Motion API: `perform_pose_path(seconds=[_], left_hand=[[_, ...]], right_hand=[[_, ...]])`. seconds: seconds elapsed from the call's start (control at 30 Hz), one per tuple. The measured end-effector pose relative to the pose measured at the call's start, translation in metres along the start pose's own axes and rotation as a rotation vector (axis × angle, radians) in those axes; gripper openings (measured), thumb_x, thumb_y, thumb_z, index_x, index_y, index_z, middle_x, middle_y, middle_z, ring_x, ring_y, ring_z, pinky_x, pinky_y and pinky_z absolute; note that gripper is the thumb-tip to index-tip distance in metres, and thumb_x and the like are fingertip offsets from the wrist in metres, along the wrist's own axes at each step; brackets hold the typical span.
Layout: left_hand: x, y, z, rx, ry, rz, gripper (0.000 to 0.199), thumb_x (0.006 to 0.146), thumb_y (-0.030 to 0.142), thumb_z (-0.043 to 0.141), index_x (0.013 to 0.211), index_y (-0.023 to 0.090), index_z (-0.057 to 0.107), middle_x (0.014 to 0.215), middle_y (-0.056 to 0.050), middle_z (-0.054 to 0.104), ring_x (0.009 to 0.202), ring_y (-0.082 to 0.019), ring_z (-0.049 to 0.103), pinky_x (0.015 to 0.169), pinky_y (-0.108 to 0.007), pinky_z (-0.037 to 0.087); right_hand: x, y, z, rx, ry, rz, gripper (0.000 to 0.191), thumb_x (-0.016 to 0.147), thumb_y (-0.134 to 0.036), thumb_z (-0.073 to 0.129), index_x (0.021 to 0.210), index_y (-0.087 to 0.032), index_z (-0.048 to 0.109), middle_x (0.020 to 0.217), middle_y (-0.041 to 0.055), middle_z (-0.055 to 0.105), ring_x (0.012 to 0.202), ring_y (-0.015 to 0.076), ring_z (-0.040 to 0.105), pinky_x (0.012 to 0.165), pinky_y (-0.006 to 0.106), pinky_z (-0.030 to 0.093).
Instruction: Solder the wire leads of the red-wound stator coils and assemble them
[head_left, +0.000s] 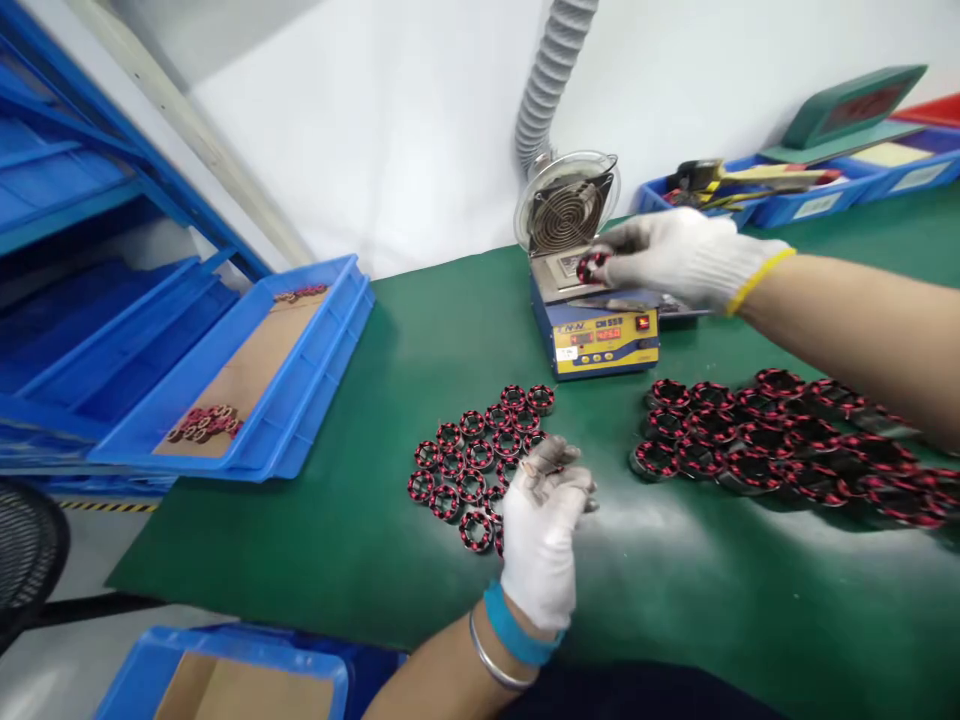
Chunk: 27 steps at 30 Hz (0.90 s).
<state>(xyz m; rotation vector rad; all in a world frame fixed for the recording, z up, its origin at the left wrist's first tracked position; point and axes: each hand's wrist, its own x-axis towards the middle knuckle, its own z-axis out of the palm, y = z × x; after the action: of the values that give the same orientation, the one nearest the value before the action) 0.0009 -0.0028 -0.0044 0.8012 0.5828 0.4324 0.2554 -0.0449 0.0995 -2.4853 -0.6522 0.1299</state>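
My right hand (667, 258), in a white glove with a yellow cuff, pinches a motor stator (591, 267) with dark red windings. It is held above the top of a blue and yellow solder pot (600, 335) with a lit red display. Whether the stator touches the solder cannot be told. My left hand (541, 540), gloved and with greyed fingertips, hovers palm up at the right edge of a group of stators (471, 486), hiding some of them. Its fingers are loosely apart and nothing shows in them. A second group of stators (757, 468) stands in rows on the right.
Behind the pot is a round fume extractor (568, 212) on a grey hose (553, 75). Blue bins (817, 203) with tools line the back right. A blue tray (300, 400) holding small wound parts sits at the left of the green table (322, 560). Another blue bin (341, 690) is below the edge.
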Motion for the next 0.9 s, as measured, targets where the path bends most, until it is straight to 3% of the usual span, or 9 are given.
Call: perform_pose_path(seconds=[0.1,0.27,0.5,0.9], left_hand=[[-0.001,0.000,0.000,0.018,-0.002,-0.012,0.049,0.060,0.038,0.091,0.099,0.018,0.068,0.096,-0.006,0.068,0.069,-0.011,0.059,0.063,-0.024,0.050],[0.000,-0.001,-0.004,0.023,0.000,0.025,0.046,0.066,0.043,0.088,0.100,0.019,0.070,0.099,-0.006,0.068,0.072,-0.011,0.061,0.065,-0.024,0.051],[-0.001,-0.003,-0.005,0.024,-0.012,0.013,0.049,0.066,0.048,0.088,0.101,0.019,0.070,0.100,-0.005,0.068,0.071,-0.010,0.061,0.064,-0.023,0.051],[-0.001,-0.002,-0.004,0.034,-0.015,0.004,0.049,0.066,0.047,0.088,0.101,0.019,0.070,0.100,-0.005,0.067,0.071,-0.010,0.061,0.064,-0.023,0.051]], right_hand=[[0.039,0.000,-0.008,-0.143,0.115,0.086,0.053,0.083,-0.047,0.064,0.130,-0.023,0.068,0.114,0.0074,0.067,0.109,0.0217,0.061,0.099,0.039,0.044],[0.070,0.006,0.004,-0.163,0.118,0.068,0.046,0.085,-0.040,0.061,0.126,-0.021,0.068,0.121,0.0101,0.065,0.110,0.0189,0.060,0.096,0.035,0.043],[0.077,0.014,0.018,-0.192,0.085,0.025,0.054,0.086,-0.044,0.061,0.127,-0.009,0.066,0.126,0.0192,0.062,0.110,0.0194,0.057,0.098,0.032,0.042],[0.084,0.013,0.008,-0.174,0.099,0.105,0.051,0.084,-0.046,0.061,0.124,-0.016,0.071,0.115,0.0145,0.067,0.103,0.0189,0.061,0.090,0.034,0.044]])
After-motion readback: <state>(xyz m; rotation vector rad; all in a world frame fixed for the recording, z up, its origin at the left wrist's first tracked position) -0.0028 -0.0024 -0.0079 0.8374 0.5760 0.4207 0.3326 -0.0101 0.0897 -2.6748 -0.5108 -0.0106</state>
